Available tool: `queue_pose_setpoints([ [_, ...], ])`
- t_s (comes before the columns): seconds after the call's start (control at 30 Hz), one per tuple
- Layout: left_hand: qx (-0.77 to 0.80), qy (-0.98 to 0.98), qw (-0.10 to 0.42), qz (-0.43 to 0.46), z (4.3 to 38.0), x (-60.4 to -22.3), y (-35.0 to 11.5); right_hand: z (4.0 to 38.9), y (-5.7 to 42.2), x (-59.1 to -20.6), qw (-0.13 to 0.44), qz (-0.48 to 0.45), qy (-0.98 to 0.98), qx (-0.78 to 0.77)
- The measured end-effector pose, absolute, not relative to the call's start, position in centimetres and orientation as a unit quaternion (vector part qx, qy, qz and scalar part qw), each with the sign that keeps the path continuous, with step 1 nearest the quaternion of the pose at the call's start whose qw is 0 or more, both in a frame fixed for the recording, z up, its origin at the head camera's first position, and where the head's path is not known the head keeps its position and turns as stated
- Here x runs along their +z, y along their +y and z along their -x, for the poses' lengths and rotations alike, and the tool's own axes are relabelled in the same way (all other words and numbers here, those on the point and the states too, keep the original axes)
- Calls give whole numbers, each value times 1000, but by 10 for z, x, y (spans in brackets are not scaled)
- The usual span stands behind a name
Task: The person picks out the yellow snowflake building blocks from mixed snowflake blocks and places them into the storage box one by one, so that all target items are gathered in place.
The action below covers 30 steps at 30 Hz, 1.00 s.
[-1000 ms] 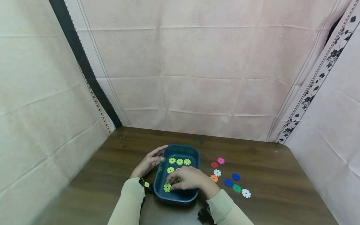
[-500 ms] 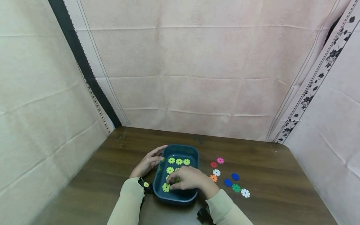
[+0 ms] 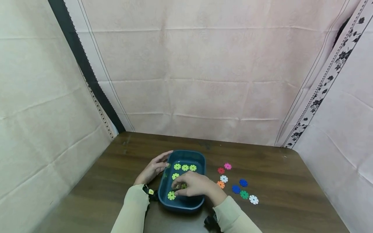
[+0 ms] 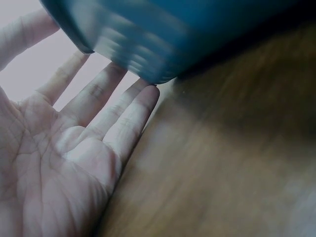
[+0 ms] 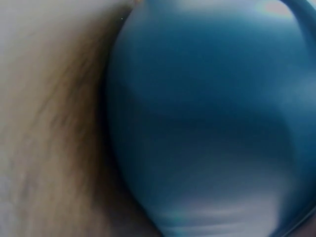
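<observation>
A deep blue tray (image 3: 186,208) stands on the table, with several yellow-green flower-shaped discs (image 3: 185,167) lying on its floor. My left hand (image 3: 152,170) rests against the tray's left side, its long fingers nearly straight. From close up, the left wrist view has these fingers (image 4: 143,106) against the outer wall. Inside the tray, my right hand (image 3: 194,185) bends over the discs, with thumb and fingertips apart. Its thumb tip is at the right edge of the nearest disc (image 3: 171,195). This hand covers part of the other discs. Only the tray's outside (image 5: 197,98) shows in the right wrist view.
To the tray's right lie loose flower-shaped discs: pink (image 3: 227,166), red (image 3: 221,170), white (image 3: 223,178), orange (image 3: 220,184), blue (image 3: 243,183), green (image 3: 244,194) and more. Pale cloth (image 3: 204,81) hangs behind the brown wooden table (image 3: 276,181).
The thumb and fingertips of my right hand have shifted slightly at the nearest yellow-green disc. My left hand stays against the tray, and the loose discs lie as before.
</observation>
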<state>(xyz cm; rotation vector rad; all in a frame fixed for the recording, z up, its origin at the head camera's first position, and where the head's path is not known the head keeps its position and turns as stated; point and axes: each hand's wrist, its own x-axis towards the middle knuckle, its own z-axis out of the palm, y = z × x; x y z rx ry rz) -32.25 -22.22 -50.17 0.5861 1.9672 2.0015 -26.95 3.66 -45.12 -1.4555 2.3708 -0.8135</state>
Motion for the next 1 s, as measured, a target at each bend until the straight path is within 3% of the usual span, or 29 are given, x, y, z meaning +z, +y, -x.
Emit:
queue_pose_setpoints([
  [0.47,689,688,129,-188,323,-488,-227,270,33,-437,81,507,808,-288],
  [0.8,687,689,149,-180,319,-494,-224,263,36,-446,85,485,815,-305],
  [1.0,683,693,130,-190,319,-493,-225,267,37,-445,26,478,803,-356],
])
